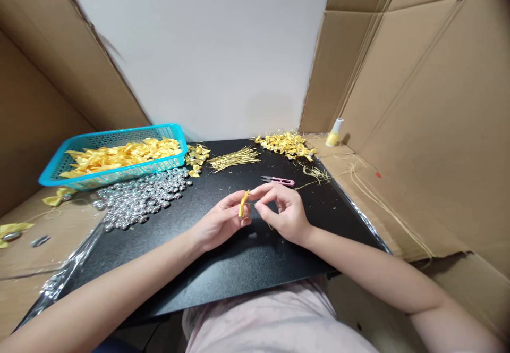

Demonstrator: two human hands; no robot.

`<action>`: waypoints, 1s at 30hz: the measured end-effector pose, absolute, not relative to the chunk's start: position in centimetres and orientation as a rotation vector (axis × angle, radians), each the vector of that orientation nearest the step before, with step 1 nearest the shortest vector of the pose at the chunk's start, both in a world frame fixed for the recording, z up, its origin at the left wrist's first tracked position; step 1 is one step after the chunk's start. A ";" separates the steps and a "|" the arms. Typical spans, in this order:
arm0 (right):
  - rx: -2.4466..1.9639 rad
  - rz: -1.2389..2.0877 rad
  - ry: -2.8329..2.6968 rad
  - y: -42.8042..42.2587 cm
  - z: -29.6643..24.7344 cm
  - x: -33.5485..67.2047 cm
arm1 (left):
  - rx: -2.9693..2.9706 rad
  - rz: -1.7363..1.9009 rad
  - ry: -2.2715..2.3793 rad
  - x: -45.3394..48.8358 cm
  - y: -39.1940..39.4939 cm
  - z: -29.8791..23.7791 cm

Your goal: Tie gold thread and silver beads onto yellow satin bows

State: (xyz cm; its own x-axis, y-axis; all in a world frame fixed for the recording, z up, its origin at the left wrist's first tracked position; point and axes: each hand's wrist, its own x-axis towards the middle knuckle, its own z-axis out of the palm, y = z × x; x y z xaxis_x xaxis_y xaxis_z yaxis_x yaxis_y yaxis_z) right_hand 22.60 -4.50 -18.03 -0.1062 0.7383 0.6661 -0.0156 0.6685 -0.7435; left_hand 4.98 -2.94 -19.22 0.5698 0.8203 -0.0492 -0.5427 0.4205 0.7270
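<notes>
My left hand point(225, 217) is closed, pinching a small yellow ribbon bow point(243, 204) seen edge-on between thumb and fingers. Close beside it, my right hand point(283, 212) has thumb and index finger pressed together on a thin needle point(252, 203) that points at the bow. Some yellow thread point(270, 226) hangs below the right fingers. Just beyond the right hand lie pink-handled thread snips point(279, 181). To the left spreads a heap of shiny silver beads point(143, 199).
A turquoise basket point(51, 175) of yellow ribbon pieces stands back left. Gold strands point(235, 158) lie bundled at the back of the black table point(191, 284), between two piles of beaded yellow bows point(287, 144). A thread cone point(334, 132) stands back right. Cardboard walls point(438, 103) enclose the sides.
</notes>
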 end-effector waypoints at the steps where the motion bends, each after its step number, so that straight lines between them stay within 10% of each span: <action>1: -0.621 0.699 -1.565 -4.6 -18.0 22.6 | 0.725 0.881 0.434 5.0 -3.0 -19.2; 30: -0.646 0.737 -1.574 -4.8 -17.9 22.4 | 0.720 0.872 0.450 4.9 -3.1 -19.4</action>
